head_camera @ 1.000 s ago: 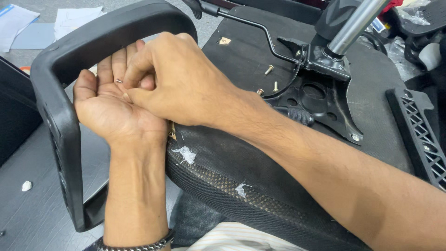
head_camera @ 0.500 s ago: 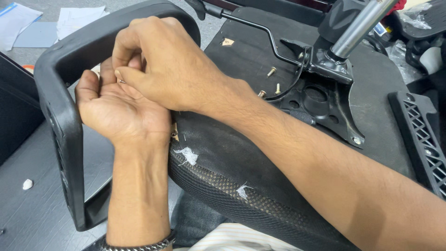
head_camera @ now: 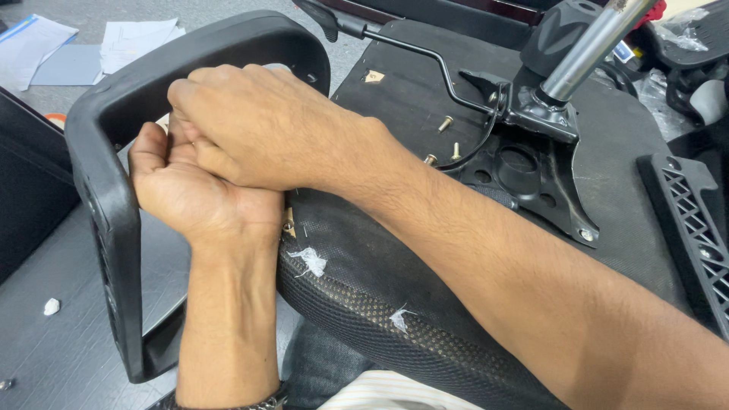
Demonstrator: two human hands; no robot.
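Observation:
My left hand (head_camera: 190, 197) lies palm up inside the loop of a black plastic armrest (head_camera: 106, 190), its fingers curling upward. My right hand (head_camera: 258, 129) reaches across and rests on top of it, fingertips pinched down into the left palm. What lies between the fingers is hidden. Both hands hover at the left edge of an upturned black chair seat (head_camera: 395, 99), which rests across my lap. A bracelet shows on my left wrist.
A black metal mechanism plate (head_camera: 531, 167) with a silver gas cylinder (head_camera: 585, 45) and a lever rod (head_camera: 410, 42) is fixed to the seat. Brass screws (head_camera: 446, 121) lie loose near it. A ribbed black plastic part (head_camera: 691, 212) lies right. Papers (head_camera: 129, 42) lie on the floor.
My left hand's fingers have curled up from a flat palm. My right hand has moved up along the palm toward the fingertips, pinching tighter.

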